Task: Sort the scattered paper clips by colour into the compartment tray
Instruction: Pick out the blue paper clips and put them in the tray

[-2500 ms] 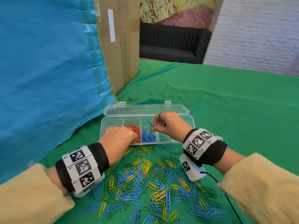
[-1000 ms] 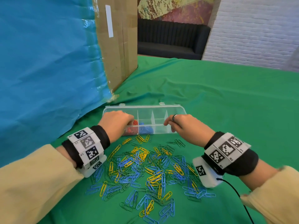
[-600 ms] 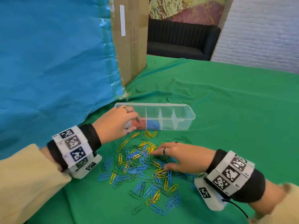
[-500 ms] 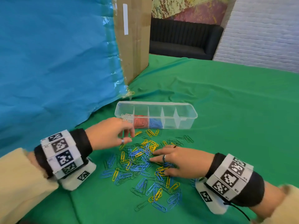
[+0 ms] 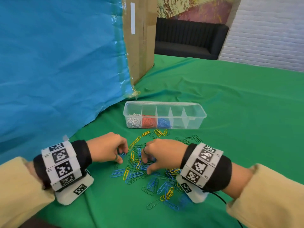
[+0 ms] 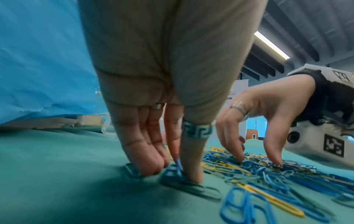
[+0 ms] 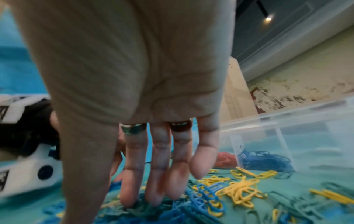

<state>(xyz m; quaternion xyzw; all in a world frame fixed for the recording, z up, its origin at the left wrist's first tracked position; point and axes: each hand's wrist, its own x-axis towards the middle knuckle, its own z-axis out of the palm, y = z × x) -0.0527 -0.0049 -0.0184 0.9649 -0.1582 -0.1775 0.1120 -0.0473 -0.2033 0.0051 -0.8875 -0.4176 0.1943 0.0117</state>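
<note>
fingertips of the left hand (image 5: 109,148) are pinching a blue clip (image 6: 177,168); right hand (image 5: 162,153), fingers apart, is raking the pile (image 5: 148,171) for more.

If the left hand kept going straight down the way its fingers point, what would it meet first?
Almost nothing is left to travel: the left hand points down, thumb tip and forefinger already on a blue wire paper clip at the pile's edge. Past that comes only the green cloth table cover. Whether the clip is lifted is unclear.
</note>
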